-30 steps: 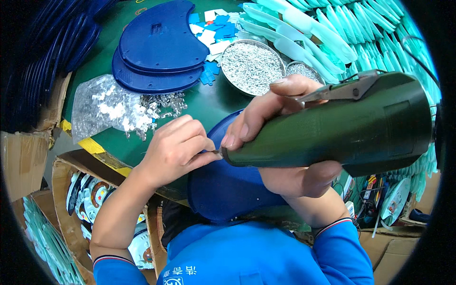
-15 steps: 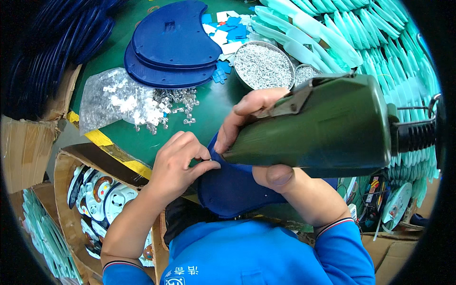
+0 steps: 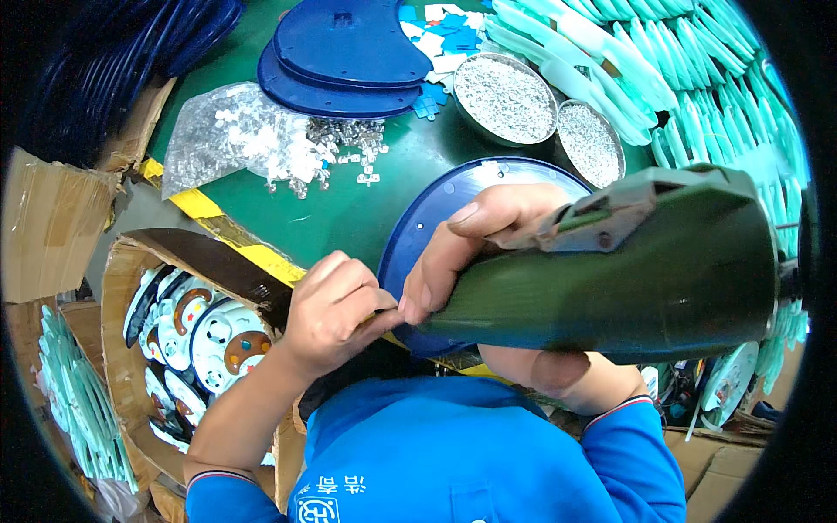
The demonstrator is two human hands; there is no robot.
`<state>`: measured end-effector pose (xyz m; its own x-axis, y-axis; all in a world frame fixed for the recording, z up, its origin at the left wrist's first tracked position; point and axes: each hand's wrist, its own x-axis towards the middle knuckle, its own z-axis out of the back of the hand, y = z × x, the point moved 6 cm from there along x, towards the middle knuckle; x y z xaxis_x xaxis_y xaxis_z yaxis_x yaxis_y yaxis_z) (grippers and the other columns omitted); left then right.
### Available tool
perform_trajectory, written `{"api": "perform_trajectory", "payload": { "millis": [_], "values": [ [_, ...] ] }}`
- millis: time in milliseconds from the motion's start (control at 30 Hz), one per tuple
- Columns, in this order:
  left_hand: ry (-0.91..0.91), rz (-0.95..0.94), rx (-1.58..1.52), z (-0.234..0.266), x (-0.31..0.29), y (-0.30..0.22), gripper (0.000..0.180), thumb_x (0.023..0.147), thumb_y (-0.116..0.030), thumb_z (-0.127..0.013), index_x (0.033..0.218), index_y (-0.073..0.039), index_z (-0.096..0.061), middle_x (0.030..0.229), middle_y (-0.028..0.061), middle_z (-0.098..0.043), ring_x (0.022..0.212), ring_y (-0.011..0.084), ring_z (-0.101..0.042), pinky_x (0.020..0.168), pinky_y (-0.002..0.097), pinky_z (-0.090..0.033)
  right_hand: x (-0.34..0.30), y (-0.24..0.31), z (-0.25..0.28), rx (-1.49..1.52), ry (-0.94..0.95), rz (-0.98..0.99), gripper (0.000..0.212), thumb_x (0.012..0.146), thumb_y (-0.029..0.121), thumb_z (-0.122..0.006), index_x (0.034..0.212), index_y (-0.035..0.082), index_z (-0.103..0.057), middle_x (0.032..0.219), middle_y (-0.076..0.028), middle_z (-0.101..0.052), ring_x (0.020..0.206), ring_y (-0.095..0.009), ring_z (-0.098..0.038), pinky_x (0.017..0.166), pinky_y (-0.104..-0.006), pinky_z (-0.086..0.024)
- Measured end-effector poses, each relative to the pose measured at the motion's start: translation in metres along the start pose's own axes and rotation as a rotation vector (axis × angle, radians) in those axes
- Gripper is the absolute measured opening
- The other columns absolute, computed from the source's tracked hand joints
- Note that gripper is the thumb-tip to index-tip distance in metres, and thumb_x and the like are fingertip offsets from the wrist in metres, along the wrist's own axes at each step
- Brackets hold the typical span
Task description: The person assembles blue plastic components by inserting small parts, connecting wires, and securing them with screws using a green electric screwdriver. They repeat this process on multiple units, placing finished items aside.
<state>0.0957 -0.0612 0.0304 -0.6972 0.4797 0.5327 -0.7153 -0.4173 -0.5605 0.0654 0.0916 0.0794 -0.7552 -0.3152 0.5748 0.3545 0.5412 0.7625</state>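
Here the right hand (image 3: pixel 445 261) wraps the green power tool (image 3: pixel 602 288), a finger along its metal lever, presumably to keep that in reach. The nose points left, meeting the left hand (image 3: pixel 336 314), thumb and fingers pinched, seemingly for steadiness; whether they grip anything, I can't tell. Beneath sits the dark-blue panel (image 3: pixel 427 213), at the near side of the bench (image 3: pixel 331 209). Yellow edging (image 3: pixel 266 260) passes just left; green surface shows leftward toward the plastic bag (image 3: pixel 205 144), while the larger bowl (image 3: pixel 520 142) crowds the far side.
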Motion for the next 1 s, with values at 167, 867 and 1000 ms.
{"api": "perform_trajectory", "payload": {
  "millis": [167,867,1000],
  "values": [
    [0.018,0.606,-0.374,-0.021,-0.042,0.008,0.067,0.075,-0.003,-0.087,0.128,-0.005,-0.047,0.101,0.0083,-0.057,0.075,0.0151,-0.058,0.068,0.028,-0.052,-0.005,-0.016,-0.011,0.119,-0.021,-0.055,0.094,0.066,0.065,-0.086,0.125,-0.001,-0.052,0.087,-0.016,-0.067,0.08,-0.024,-0.07,0.069,-0.0336,-0.058],
    [-0.224,0.828,-1.08,-0.011,-0.017,0.009,0.034,0.092,-0.012,-0.073,0.108,-0.002,-0.045,0.094,0.0079,-0.057,0.075,0.0135,-0.064,0.055,0.0271,-0.056,-0.214,0.229,0.285,-0.427,-0.725,0.111,0.062,0.092,0.042,-0.059,0.133,-0.004,-0.047,0.114,-0.014,-0.052,0.105,-0.028,-0.049,0.096,-0.0447,-0.041],
    [-0.416,0.578,-0.552,0.123,0.003,0.027,0.044,0.088,-0.031,-0.077,0.114,-0.004,-0.054,0.095,0.0051,-0.059,0.09,0.014,-0.062,0.073,0.0337,-0.056,-0.265,0.238,0.338,-0.881,-1.261,0.038,0.052,0.104,0.038,-0.048,0.133,-0.005,-0.053,0.107,-0.016,-0.059,0.094,-0.028,-0.057,0.091,-0.0425,-0.048]
  ]
}}
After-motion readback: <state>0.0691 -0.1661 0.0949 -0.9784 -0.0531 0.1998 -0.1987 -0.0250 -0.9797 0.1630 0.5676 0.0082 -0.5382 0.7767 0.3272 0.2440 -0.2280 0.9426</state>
